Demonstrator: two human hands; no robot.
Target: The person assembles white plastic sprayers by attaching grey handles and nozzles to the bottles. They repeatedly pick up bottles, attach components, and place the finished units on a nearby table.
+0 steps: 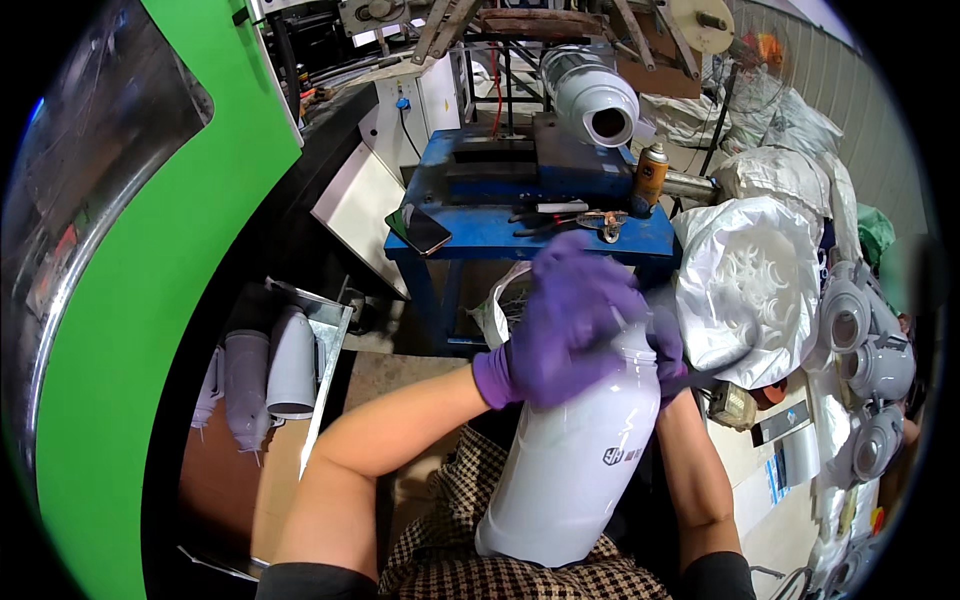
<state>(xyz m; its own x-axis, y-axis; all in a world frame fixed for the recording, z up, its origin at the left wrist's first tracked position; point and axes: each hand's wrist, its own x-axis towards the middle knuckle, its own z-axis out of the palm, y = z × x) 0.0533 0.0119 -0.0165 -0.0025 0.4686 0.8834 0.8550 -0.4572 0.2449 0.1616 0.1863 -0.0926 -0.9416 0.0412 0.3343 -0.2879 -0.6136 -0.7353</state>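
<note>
A glossy pale grey plastic container (575, 470), shaped like a large bottle with a ridged neck, leans upright on my lap against a checked cloth. My left hand (575, 335), in a purple glove, lies across its neck and upper shoulder; motion smears its fingers. My right hand (666, 345), also gloved in purple, is closed at the right side of the neck, partly hidden behind it. A dark, blurred curved shape (735, 350) extends rightward from that hand; I cannot make out what it is.
Ahead, a blue metal bench (475, 230) bears a phone (418, 230), pliers (545, 222) and a spray can (650, 180). A white sack (700, 290) of plastic rings stands right, with grey containers (880, 370) beyond. Left are a bin with grey containers (292, 365) and a green machine panel (130, 290).
</note>
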